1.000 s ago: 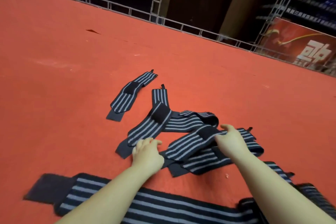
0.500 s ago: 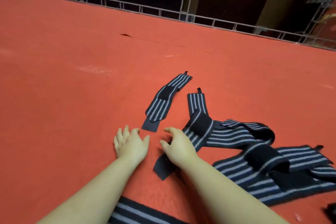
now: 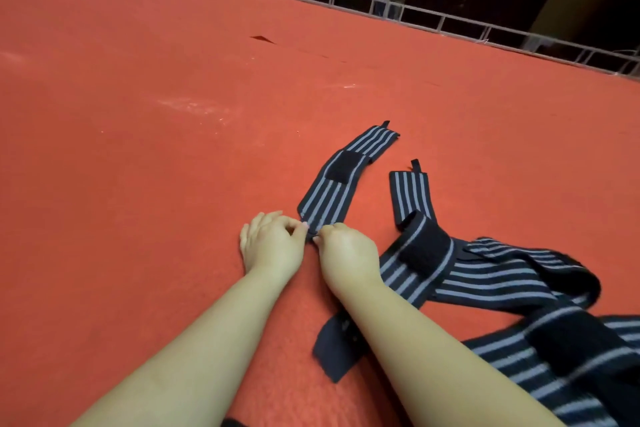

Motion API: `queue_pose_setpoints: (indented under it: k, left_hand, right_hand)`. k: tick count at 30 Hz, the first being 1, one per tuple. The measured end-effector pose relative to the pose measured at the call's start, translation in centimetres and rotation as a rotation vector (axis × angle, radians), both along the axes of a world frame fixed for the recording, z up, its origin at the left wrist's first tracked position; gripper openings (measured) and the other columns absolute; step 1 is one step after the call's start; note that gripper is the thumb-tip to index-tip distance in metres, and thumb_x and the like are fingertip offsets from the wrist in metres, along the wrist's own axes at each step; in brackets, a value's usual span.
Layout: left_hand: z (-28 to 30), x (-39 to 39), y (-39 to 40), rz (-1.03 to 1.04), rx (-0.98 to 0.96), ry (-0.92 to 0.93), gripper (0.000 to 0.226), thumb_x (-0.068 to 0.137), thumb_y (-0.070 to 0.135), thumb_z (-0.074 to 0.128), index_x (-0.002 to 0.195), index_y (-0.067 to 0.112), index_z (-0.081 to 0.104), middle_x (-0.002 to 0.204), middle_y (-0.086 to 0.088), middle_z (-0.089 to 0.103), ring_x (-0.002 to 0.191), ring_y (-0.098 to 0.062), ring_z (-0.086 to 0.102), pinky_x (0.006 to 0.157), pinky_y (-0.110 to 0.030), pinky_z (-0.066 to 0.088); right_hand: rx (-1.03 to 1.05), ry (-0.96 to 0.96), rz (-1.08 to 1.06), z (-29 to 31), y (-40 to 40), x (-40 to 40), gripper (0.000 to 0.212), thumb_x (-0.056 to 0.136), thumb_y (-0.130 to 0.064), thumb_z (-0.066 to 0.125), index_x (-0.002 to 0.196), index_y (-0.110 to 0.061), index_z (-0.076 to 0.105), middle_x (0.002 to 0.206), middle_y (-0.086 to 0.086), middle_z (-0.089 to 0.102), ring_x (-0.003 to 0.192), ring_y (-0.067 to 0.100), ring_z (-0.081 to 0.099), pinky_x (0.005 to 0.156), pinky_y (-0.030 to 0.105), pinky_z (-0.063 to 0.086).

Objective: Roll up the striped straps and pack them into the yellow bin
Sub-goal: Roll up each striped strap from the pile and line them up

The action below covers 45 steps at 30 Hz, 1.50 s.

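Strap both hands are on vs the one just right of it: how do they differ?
The held strap lies alone and flat on the red mat; the right strap runs into the tangled pile.
The held strap has its near end pinched by the left hand and right hand; no hand grips the right strap.
The held strap's black patch lies flat; the right strap's patch humps up.
Both are black with grey stripes and a small end tab.

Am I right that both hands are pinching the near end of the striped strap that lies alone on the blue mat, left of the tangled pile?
Not quite: the mat is orange-red, not blue, as the head view shows. The rest holds: the left hand and right hand pinch the near end of the lone striped strap, left of the tangled pile.
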<state>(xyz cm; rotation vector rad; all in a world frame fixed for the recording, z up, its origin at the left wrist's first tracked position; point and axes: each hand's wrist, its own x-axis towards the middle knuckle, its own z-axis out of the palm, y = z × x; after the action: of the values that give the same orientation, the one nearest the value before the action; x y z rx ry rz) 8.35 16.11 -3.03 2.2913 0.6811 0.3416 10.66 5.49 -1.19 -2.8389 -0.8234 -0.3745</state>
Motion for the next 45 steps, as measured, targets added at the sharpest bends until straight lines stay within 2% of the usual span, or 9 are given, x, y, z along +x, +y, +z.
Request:
queue_pose_setpoints:
  k: [10, 16, 20, 25, 29, 32, 34, 41, 45]
  left_hand:
    - [6.5, -3.7, -2.8, -0.121, -0.917, -0.251, 0.018, 0.095, 0.034, 0.049, 0.107, 0.025, 0.059, 0.104, 0.003, 0.063, 0.094, -0.014, 0.060, 0.083, -0.026, 0.041]
    - [11.2, -6.5, -4.7, -0.203, -1.185, -0.512, 0.021, 0.089, 0.033, 0.057, 0.087, 0.014, 0.066, 0.081, 0.002, 0.070, 0.077, -0.011, 0.066, 0.070, -0.022, 0.050]
    - [12.4, -9.2, -5.9, -0.042, -1.178, -0.442, 0.021, 0.092, 0.020, 0.056, 0.095, 0.000, 0.065, 0.085, -0.012, 0.070, 0.082, -0.026, 0.067, 0.073, -0.033, 0.053]
    - [14.2, -15.4, -6.8, -0.251, -1.105, -0.439, 0.025, 0.099, 0.016, 0.043, 0.106, 0.002, 0.062, 0.092, -0.010, 0.073, 0.078, -0.019, 0.072, 0.072, -0.031, 0.058]
    - [15.4, -20.5, -7.6, -0.431, -1.125, -0.395, 0.024, 0.098, 0.014, 0.043, 0.096, 0.006, 0.065, 0.085, -0.010, 0.074, 0.072, -0.019, 0.071, 0.067, -0.027, 0.058]
    - [15.6, -23.0, -7.1, -0.432, -1.122, -0.393, 0.023, 0.098, 0.015, 0.044, 0.095, 0.006, 0.065, 0.080, -0.008, 0.074, 0.069, -0.019, 0.071, 0.059, -0.025, 0.058]
    - [15.5, -24.3, -6.6, -0.425, -1.131, -0.381, 0.022, 0.097, 0.015, 0.045, 0.094, 0.006, 0.065, 0.077, -0.008, 0.073, 0.063, -0.017, 0.070, 0.056, -0.024, 0.057]
    - [13.3, -26.1, -5.5, -0.359, -1.030, -0.248, 0.011, 0.090, 0.019, 0.058, 0.091, 0.012, 0.066, 0.072, 0.002, 0.072, 0.050, -0.007, 0.061, 0.046, -0.015, 0.049]
    - [11.3, -26.1, -6.6, -0.303, -1.035, -0.241, 0.009, 0.090, 0.019, 0.059, 0.089, 0.013, 0.066, 0.066, 0.007, 0.069, 0.045, -0.002, 0.055, 0.045, -0.014, 0.047]
  right_hand:
    - [0.797, 0.126, -0.202, 6.9, -0.7, -1.5, 0.023, 0.096, -0.028, 0.051, 0.090, -0.014, 0.068, 0.090, 0.002, 0.069, 0.088, 0.021, 0.061, 0.072, 0.031, 0.042]
    - [0.432, -0.069, 0.054, 10.7, -2.1, -6.4, 0.025, 0.094, -0.029, 0.046, 0.088, -0.014, 0.065, 0.089, 0.001, 0.063, 0.088, 0.021, 0.058, 0.069, 0.035, 0.042]
    - [0.568, -0.077, 0.153, 9.3, -3.8, -11.2, 0.025, 0.084, -0.032, 0.047, 0.077, -0.017, 0.067, 0.073, -0.009, 0.061, 0.074, 0.008, 0.053, 0.062, 0.018, 0.034]
    - [1.251, 0.634, -0.225, 9.6, -6.2, -17.0, 0.042, 0.092, -0.047, 0.051, 0.068, -0.016, 0.068, 0.064, -0.011, 0.065, 0.068, 0.005, 0.059, 0.070, 0.025, 0.047]
    - [1.906, 1.400, -0.008, 12.7, -7.5, -18.6, 0.059, 0.087, -0.060, 0.042, 0.103, -0.008, 0.067, 0.084, 0.004, 0.070, 0.075, 0.016, 0.065, 0.077, 0.028, 0.048]
    - [2.123, 1.154, 0.128, 15.1, -9.6, -19.3, 0.047, 0.094, -0.032, 0.041, 0.127, 0.000, 0.054, 0.118, 0.015, 0.064, 0.105, 0.026, 0.062, 0.091, 0.035, 0.049]
    - [2.117, 0.870, 0.213, 15.8, -11.2, -20.3, 0.032, 0.094, -0.017, 0.041, 0.122, -0.008, 0.055, 0.109, 0.008, 0.066, 0.092, 0.019, 0.065, 0.079, 0.029, 0.055]
    - [1.582, -0.053, -0.133, 12.2, -15.2, -25.0, 0.025, 0.095, -0.001, 0.049, 0.107, -0.023, 0.054, 0.091, -0.002, 0.066, 0.091, 0.013, 0.063, 0.090, 0.034, 0.049]
    - [1.844, 0.269, -0.302, 6.7, -13.9, -27.3, 0.027, 0.095, -0.003, 0.048, 0.118, -0.017, 0.052, 0.099, -0.001, 0.068, 0.090, 0.013, 0.066, 0.078, 0.031, 0.053]
